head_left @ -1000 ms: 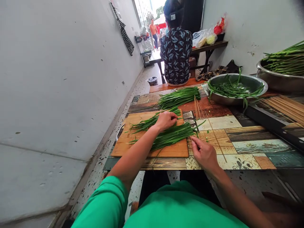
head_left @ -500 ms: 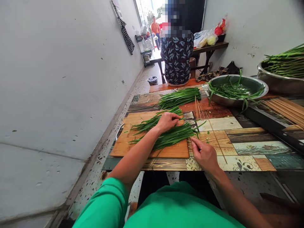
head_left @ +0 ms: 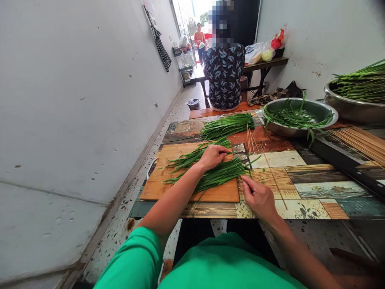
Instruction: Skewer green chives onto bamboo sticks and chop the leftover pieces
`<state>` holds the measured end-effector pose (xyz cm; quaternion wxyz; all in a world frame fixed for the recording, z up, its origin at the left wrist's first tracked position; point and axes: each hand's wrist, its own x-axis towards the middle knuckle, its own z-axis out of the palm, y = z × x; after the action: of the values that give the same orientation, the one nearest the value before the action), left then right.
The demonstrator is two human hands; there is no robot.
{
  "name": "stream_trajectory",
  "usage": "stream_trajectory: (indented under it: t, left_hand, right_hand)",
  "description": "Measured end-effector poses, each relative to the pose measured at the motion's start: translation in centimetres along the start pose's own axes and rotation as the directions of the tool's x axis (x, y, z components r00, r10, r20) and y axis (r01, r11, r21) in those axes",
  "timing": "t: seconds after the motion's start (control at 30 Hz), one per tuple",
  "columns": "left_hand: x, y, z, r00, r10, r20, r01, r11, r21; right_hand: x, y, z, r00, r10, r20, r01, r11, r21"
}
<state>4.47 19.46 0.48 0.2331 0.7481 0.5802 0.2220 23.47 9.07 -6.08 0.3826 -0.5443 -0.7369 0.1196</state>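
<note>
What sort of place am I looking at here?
Probably a small eatery's food-prep spot: long greens on a cutting board, a large knife, and many thin wooden sticks.

left hand (head_left: 214,155): stretched forward, pinching | right hand (head_left: 259,196): lower, curled, pinching

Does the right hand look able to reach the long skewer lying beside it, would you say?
Probably yes: the long skewer lies close to the right hand, with nothing visibly blocking it.
</note>
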Motion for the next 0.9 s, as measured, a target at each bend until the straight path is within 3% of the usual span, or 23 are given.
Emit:
stream_trajectory:
  t: [0.37, 0.9]
  left_hand:
    - [0.28, -0.67, 0.78, 0.998, -0.022, -0.064, 0.019, 0.998, -0.052]
    - [-0.09, -0.63, 0.99, 0.999, 0.037, -0.023, -0.039, 0.996, -0.084]
  right_hand:
    - [0.06, -0.12, -0.06, 1.000, 0.005, 0.002, -0.005, 1.000, 0.002]
    - [0.18, -0.12, -0.13, 1.000, 0.009, 0.010, -0.008, 1.000, -0.019]
